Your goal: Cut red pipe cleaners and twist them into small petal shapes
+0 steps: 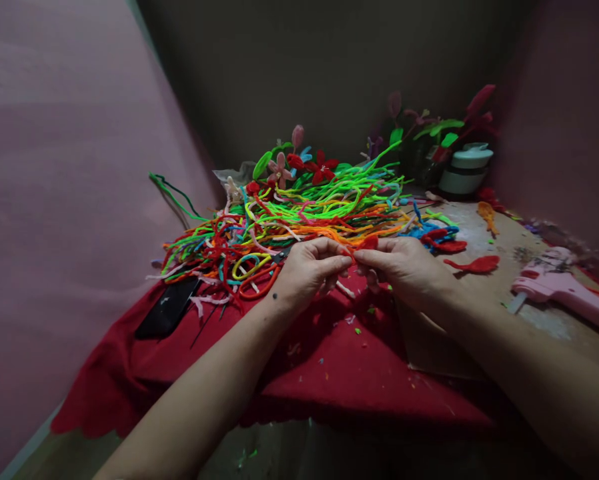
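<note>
While a red-clothed desk (329, 383) is spanning the middle of the view, a tangled multicolor pile of fuzzy stems (324, 207) is taking up its back and left side, green mostly on top, orange along the near edge. Brown board (519, 233) is covering the right part, its near corner lying over the red cloth. Pink glue gun (554, 280) is resting on that board at far right, nozzle pointing left. Left hand (307, 270) and right hand (404, 267) are meeting just in front of the pile, above the desk. Both grips are closing thumb-to-finger on one small red fuzzy piece, fingertips nearly touching. Black phone (167, 312) is lying at the left, by the pile's near edge. Pale lidded jar (463, 177) is standing at back right. Scissors (281, 256) are lying just left of the left hand, partly hidden by it. Red petal-shaped piece (479, 265) is lying between right hand and glue gun. Red fuzzy piece (369, 243) itself is sitting between the two hands, partly hidden by fingers. Tiny scraps (358, 331) are dotting the cloth below.
</note>
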Action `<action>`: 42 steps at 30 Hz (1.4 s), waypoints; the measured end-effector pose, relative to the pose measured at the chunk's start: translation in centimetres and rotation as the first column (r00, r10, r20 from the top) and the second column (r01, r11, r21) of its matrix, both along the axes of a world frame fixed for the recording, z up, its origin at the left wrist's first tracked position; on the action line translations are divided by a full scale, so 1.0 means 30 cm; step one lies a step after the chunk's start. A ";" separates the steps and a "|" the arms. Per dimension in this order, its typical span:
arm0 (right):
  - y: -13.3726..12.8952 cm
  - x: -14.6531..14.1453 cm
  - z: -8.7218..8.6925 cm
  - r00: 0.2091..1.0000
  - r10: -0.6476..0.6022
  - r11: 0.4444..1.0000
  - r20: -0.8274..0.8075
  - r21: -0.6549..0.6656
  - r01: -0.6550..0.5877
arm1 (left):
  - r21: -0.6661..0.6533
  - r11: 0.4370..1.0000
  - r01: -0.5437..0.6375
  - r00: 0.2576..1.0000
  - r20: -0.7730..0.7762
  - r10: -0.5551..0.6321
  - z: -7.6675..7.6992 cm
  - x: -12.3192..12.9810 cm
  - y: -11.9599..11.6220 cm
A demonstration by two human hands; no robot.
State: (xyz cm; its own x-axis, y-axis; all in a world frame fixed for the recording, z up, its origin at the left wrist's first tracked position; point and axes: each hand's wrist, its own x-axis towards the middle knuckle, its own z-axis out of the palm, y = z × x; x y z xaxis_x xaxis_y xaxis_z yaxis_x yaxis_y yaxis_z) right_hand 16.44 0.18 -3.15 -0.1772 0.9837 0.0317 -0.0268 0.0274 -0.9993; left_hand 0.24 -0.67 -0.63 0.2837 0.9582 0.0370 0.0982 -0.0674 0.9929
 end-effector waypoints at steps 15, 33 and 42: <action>-0.013 -0.017 0.012 0.978 0.020 1.000 -0.205 0.006 -0.020 | 0.125 0.992 0.028 1.000 -0.018 -0.026 -0.025 -0.001 -0.003; -0.027 -0.048 0.026 0.950 -0.041 0.968 -0.309 -0.248 -0.038 | 0.754 0.574 0.319 0.600 -0.630 0.493 -0.067 0.005 -0.033; -0.012 -0.013 0.027 0.932 0.060 0.993 -0.359 -0.076 -0.093 | -0.153 0.984 0.096 0.990 0.120 -0.078 -0.024 -0.010 0.024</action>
State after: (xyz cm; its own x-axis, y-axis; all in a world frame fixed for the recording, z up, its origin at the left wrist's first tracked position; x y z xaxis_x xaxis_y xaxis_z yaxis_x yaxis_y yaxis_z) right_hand 16.04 -0.18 -2.35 -0.2453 0.9693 0.0184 -0.3787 -0.0784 -0.9222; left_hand -0.07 0.06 -1.34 0.3686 0.9264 -0.0768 -0.0143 0.0883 0.9960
